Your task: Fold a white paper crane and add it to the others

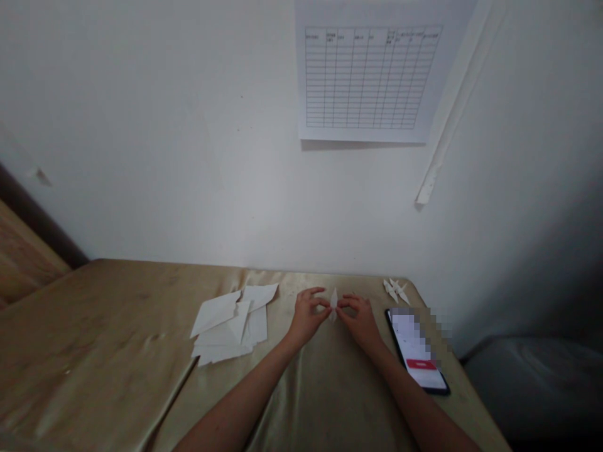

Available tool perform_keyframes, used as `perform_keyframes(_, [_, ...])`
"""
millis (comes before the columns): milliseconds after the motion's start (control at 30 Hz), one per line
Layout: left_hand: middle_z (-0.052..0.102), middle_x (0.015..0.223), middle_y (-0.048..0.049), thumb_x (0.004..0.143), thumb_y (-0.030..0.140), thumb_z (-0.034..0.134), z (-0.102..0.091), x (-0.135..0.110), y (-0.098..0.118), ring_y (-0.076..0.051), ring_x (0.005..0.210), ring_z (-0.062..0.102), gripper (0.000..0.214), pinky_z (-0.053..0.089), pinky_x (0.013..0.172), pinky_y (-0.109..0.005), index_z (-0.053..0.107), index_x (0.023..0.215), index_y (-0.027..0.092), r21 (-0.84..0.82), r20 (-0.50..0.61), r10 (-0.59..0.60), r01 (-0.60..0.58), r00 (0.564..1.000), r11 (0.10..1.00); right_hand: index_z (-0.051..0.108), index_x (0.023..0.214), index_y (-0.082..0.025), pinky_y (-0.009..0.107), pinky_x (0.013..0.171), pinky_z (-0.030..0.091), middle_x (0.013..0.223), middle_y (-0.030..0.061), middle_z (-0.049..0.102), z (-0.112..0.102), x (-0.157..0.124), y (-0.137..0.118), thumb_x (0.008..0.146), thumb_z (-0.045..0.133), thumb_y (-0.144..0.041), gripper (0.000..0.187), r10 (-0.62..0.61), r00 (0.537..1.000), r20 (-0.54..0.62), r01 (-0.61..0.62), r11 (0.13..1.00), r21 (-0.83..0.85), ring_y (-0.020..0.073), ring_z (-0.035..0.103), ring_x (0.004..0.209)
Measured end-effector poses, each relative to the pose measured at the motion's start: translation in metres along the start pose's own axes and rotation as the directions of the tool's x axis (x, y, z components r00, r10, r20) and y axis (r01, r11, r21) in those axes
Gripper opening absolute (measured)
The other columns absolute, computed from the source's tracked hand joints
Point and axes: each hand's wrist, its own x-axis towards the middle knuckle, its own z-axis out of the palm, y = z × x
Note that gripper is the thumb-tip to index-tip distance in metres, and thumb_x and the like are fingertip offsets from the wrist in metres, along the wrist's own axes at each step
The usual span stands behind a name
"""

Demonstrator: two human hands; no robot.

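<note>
Between my two hands stands a small piece of folded white paper (pixel 334 297), narrow and pointed at the top. My left hand (pixel 308 314) pinches its left side between thumb and forefinger, the other fingers held off it. From the right, my right hand (pixel 358 317) pinches the same folded paper, fingertips close to those of the left. The paper's lower part is partly covered by the fingertips, and its exact folds are too small to make out.
Left of my hands lies a loose pile of white paper sheets (pixel 221 342). Several small folded paper shapes (pixel 396 290) sit at the back right corner, and a phone (pixel 414 345) lies before them. The cloth-covered table (pixel 127 326) meets a wall carrying a printed sheet (pixel 362 81).
</note>
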Motion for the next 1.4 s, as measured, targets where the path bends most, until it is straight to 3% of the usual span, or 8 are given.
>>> perform_keyframes(333, [0.07, 0.126, -0.0045, 0.077, 0.024, 0.076, -0.0019, 0.0043, -0.0058, -0.027, 0.123, 0.058, 0.004, 0.038, 0.112, -0.047, 0.079, 0.078, 0.026, -0.11, 0.079, -0.041, 0.049, 0.996, 0.993, 0.073, 0.086, -0.024, 0.051, 0.11, 0.032, 0.109, 0.0081, 0.07, 0.0011, -0.0004, 0.0044, 0.082, 0.061, -0.038, 0.019, -0.031, 0.999, 0.027, 0.03, 0.998, 0.05, 0.0258, 0.06, 0.112])
perform_keyframes(567, [0.07, 0.124, -0.0045, 0.076, 0.025, 0.076, -0.0019, 0.0038, -0.0045, -0.026, 0.124, 0.056, 0.002, 0.037, 0.112, -0.048, 0.078, 0.075, 0.025, -0.143, 0.058, -0.062, 0.07, 0.996, 0.987, 0.072, 0.085, -0.025, 0.052, 0.112, 0.031, 0.11, 0.0074, 0.07, 0.0008, -0.0011, 0.0019, 0.082, 0.062, -0.041, 0.019, -0.017, 1.0, -0.004, 0.017, 0.997, 0.077, 0.0265, 0.058, 0.115])
perform_keyframes(800, [0.07, 0.12, -0.0047, 0.073, 0.021, 0.079, 0.0018, 0.0039, -0.0041, -0.026, 0.118, 0.059, 0.004, 0.04, 0.109, -0.048, 0.079, 0.075, 0.026, -0.076, -0.013, -0.058, 0.057, 0.998, 0.995, 0.072, 0.084, -0.025, 0.057, 0.116, 0.019, 0.106, 0.0069, 0.071, -0.0011, -0.0002, 0.0003, 0.08, 0.063, -0.04, 0.019, 0.009, 1.0, 0.008, -0.009, 0.999, 0.036, 0.0274, 0.058, 0.113])
perform_keyframes(1067, [0.062, 0.137, -0.0067, 0.078, 0.024, 0.077, -0.003, 0.0033, -0.0042, -0.026, 0.127, 0.056, 0.004, 0.036, 0.115, -0.047, 0.08, 0.08, 0.025, -0.238, 0.076, -0.102, 0.118, 0.992, 0.964, 0.072, 0.087, -0.024, 0.046, 0.104, 0.04, 0.106, 0.0087, 0.07, 0.0018, 0.0012, 0.0072, 0.082, 0.059, -0.045, 0.025, -0.014, 1.0, 0.021, 0.011, 0.99, 0.139, 0.026, 0.06, 0.109])
perform_keyframes(1233, [0.059, 0.141, -0.0058, 0.079, 0.027, 0.076, -0.0056, 0.0022, -0.0011, -0.026, 0.127, 0.056, 0.004, 0.042, 0.111, -0.044, 0.08, 0.079, 0.025, -0.339, 0.096, -0.102, 0.128, 0.99, 0.932, 0.072, 0.088, -0.023, 0.044, 0.104, 0.043, 0.11, 0.0092, 0.069, 0.0011, 0.0021, 0.0059, 0.083, 0.058, -0.048, 0.028, -0.032, 0.998, 0.051, 0.022, 0.982, 0.189, 0.0255, 0.059, 0.111])
perform_keyframes(1400, [0.061, 0.137, -0.0064, 0.079, 0.027, 0.076, -0.0049, 0.0031, -0.0015, -0.025, 0.127, 0.055, 0.004, 0.038, 0.114, -0.045, 0.08, 0.079, 0.025, -0.267, 0.073, -0.102, 0.118, 0.992, 0.956, 0.071, 0.085, -0.024, 0.045, 0.104, 0.042, 0.105, 0.0079, 0.071, -0.0022, 0.0027, 0.0021, 0.081, 0.062, -0.048, 0.026, -0.017, 1.0, 0.02, 0.013, 0.986, 0.166, 0.026, 0.06, 0.11])
